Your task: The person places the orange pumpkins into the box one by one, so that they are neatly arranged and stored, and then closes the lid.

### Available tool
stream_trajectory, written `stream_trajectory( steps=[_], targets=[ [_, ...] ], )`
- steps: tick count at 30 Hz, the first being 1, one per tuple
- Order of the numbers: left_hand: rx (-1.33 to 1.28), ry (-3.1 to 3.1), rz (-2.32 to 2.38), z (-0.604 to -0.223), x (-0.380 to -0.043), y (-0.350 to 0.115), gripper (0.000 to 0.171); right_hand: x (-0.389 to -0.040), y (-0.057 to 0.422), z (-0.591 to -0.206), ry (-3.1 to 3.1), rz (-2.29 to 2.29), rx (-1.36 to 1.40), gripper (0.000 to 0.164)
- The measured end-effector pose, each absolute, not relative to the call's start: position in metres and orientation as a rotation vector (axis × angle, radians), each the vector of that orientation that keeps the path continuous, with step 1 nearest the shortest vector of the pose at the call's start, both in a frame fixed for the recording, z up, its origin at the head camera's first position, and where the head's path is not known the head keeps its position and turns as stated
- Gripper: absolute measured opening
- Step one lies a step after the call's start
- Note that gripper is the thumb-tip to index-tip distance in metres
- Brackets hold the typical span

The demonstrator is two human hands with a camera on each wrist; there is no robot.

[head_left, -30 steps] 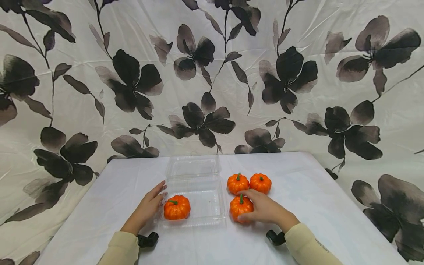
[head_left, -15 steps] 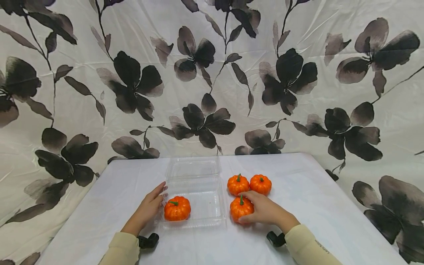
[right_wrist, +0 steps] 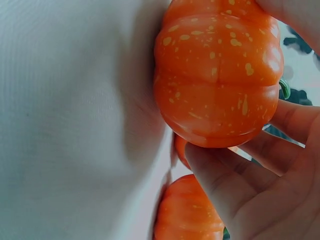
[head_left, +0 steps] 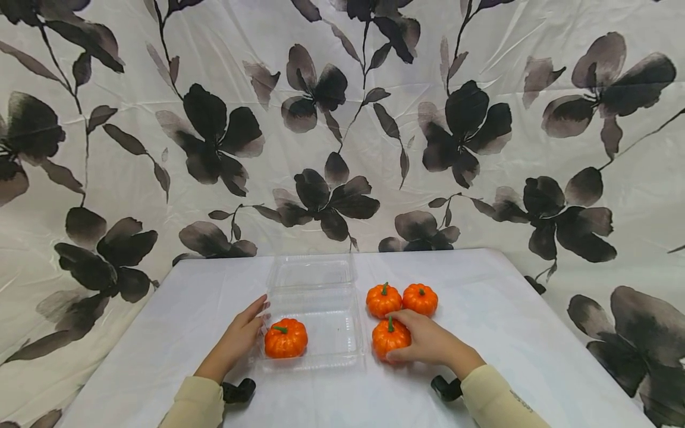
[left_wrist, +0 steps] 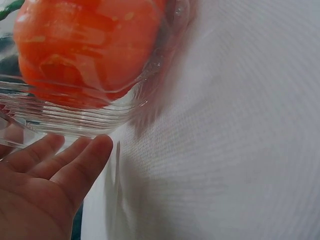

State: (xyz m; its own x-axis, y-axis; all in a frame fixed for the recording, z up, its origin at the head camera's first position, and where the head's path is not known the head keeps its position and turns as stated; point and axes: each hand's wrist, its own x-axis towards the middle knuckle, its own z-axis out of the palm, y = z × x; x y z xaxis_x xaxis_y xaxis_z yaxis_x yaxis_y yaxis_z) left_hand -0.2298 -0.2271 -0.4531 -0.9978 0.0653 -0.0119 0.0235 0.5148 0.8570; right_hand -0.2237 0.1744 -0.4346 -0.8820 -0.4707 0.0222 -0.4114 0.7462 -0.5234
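A clear plastic clamshell box (head_left: 333, 333) lies with its lid (head_left: 313, 274) folded back away from me. One small orange pumpkin (head_left: 286, 338) with a green stem sits in its left part. My left hand (head_left: 238, 342) rests its fairly straight fingers (left_wrist: 82, 167) against the box's ribbed left wall (left_wrist: 75, 120). To the right of the box, my right hand (head_left: 430, 340) grips another pumpkin (head_left: 389, 340), its thumb and fingers (right_wrist: 220, 177) around the sides. That pumpkin (right_wrist: 217, 75) stays upright at the tabletop; whether its base touches the cloth is hard to tell.
Behind the gripped pumpkin stand two more pumpkins, a left one (head_left: 383, 299) and a right one (head_left: 420, 299), side by side. A white cloth covers the table (head_left: 497, 321). A floral curtain (head_left: 342, 131) hangs beyond the far edge.
The view has shifted very slightly. Both hands, the box and the pumpkins keep their places, with the right hand's fingers around the same pumpkin.
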Motion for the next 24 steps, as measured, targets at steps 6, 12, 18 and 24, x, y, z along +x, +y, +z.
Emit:
stream_trajectory(
  steps=[6, 12, 18, 24],
  targets=[
    [0.074, 2.697, 1.522, -0.454, -0.232, -0.226, 0.057, -0.225, 0.179, -0.431, 2.865, -0.796, -0.693, 0.081],
    [0.077, 2.704, 1.513, -0.452, -0.233, -0.226, 0.057, -0.228, 0.18, -0.425, 2.891, -0.79, -0.728, 0.081],
    [0.08, 2.705, 1.51, -0.451, -0.233, -0.225, 0.057, -0.229, 0.181, -0.419, 2.907, -0.777, -0.723, 0.081],
    [0.072, 2.695, 1.514, -0.453, -0.233, -0.225, 0.057, -0.232, 0.182, -0.414, 2.92, -0.778, -0.75, 0.08]
  ],
)
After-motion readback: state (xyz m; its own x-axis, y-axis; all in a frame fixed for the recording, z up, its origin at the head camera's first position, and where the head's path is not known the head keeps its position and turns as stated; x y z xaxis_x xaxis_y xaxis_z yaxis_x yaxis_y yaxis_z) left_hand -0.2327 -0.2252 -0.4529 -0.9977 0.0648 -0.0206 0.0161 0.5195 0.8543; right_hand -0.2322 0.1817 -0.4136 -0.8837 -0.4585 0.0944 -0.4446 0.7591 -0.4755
